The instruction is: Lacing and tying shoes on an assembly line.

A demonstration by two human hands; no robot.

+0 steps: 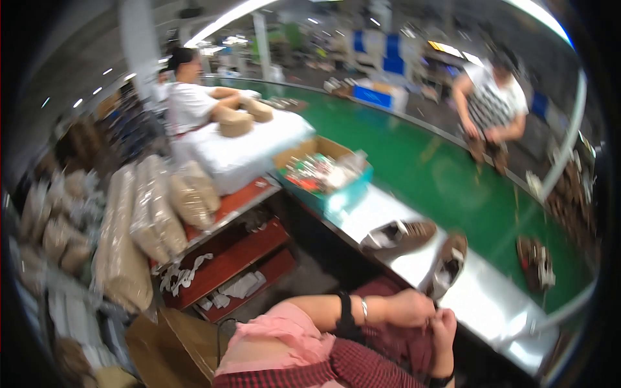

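Left hand (415, 309) and right hand (444, 325) meet, fingers pinched narrow; cannot tell whether anything is held. Nearer brown shoe (449, 262) sits just beyond them, by the metal table's (486, 294) near edge — a stray knuckle could tip it off; second brown shoe (415, 237), farther along, seems safer.

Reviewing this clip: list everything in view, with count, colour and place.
Shoes: two, brown and white, on ledge
Footwear: count blurred, brown and white, far right on green surface
Metal ledge: one, silver, before hands
Long surface: one, green, beyond ledge
Filled carton: one, tan and teal, centre
White-covered stack: one, white, upper left
Rounded pieces: two, tan, on stack
Wrapped bundles: several, tan, left
Shelves: red-brown, left
Open box: one, brown, lower left
Co-workers: at least two, white tops, beyond
Left hand, right hand: together, lower right; contents unclear
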